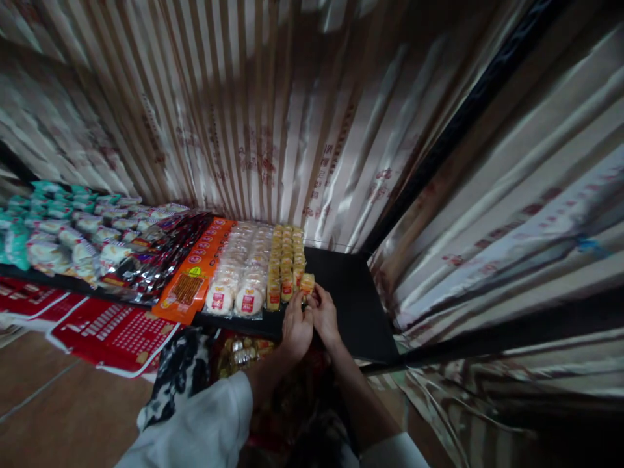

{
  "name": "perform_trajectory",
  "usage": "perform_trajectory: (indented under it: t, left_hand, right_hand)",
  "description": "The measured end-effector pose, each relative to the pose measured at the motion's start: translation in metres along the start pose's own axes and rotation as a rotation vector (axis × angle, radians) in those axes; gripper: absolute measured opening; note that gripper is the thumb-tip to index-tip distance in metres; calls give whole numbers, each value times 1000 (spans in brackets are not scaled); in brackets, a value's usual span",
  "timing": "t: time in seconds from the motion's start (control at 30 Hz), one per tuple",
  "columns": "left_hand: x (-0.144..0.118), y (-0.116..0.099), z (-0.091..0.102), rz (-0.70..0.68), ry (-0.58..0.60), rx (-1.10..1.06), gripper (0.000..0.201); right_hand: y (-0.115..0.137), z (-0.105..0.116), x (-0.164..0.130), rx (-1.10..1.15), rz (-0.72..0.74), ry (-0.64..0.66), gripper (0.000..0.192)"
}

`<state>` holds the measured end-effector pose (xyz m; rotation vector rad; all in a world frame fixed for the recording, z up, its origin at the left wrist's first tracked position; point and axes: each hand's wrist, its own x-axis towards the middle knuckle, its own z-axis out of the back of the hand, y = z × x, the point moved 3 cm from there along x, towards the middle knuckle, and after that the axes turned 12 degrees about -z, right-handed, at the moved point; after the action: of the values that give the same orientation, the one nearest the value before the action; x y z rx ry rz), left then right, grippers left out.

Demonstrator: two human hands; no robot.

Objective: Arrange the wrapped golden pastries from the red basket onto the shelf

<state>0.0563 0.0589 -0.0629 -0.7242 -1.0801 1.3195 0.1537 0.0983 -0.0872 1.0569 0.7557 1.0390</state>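
My left hand [297, 325] and my right hand [325, 316] are close together at the front of a black shelf [353, 286]. Between their fingertips is a small yellow snack packet [307, 283] with an orange-red label, gripped from both sides. It sits at the front end of the rightmost of several rows of like yellow packets [273, 292]. To the left of these stand two rows of round white rice crackers [248, 300] in clear wrappers with red labels. My fingertips partly hide the lower edge of the held packet.
Further left lie orange snack bags [188, 286], dark shiny packets [146, 260], and white and teal packets [58, 221]. Below the shelf is a container of gold-wrapped snacks [244, 354]. Striped plastic sheeting [273, 130] hangs behind, and a black post [439, 169] rises at right.
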Motion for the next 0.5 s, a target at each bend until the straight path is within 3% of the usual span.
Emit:
perform_trajectory:
  t: [0.17, 0.33, 0.5]
  left_hand:
    - [8, 7, 0, -18, -20, 10, 43]
    - [10, 11, 2, -28, 20, 25, 41]
    - [9, 17, 0, -71, -23, -5, 37]
  right_hand:
    - [-4, -16, 9, -84, 61, 46, 43]
    - [-4, -15, 6, -302, 104, -26, 44]
    - [-8, -19, 3, -262, 80, 9, 46]
